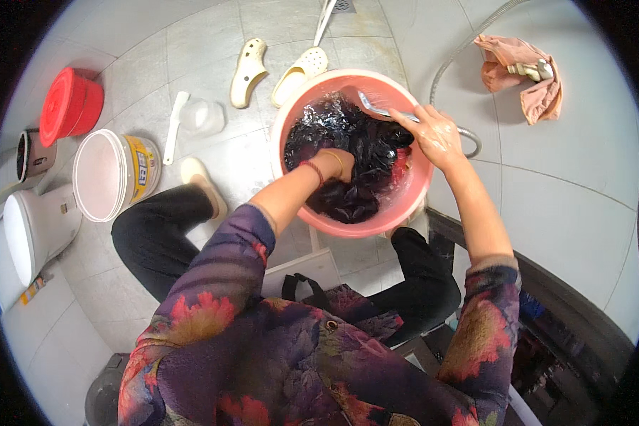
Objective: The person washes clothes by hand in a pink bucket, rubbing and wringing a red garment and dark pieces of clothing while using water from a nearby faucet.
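A pink plastic basin (353,230) stands before me, holding dark wet clothing (346,202) in water. Among the dark fabric, a red patch (399,168) shows near the basin's right side. My left hand (336,164) reaches down into the basin against the clothing; its fingertips are hidden, so I cannot tell whether they grip the cloth. At the right rim, my wet right hand (435,133) holds a handheld shower head (374,108), which points over the water. Its flexible metal hose (441,72) loops behind that hand and runs up the wall.
Cream clogs (247,74) lie beyond the basin. Left of it are a white-handled brush (174,125), a clear plastic scoop (203,118), a white bucket (118,173), a red lidded bucket (80,104) and a toilet (42,229). Pink cloth (543,101) hangs around a wall tap (535,70).
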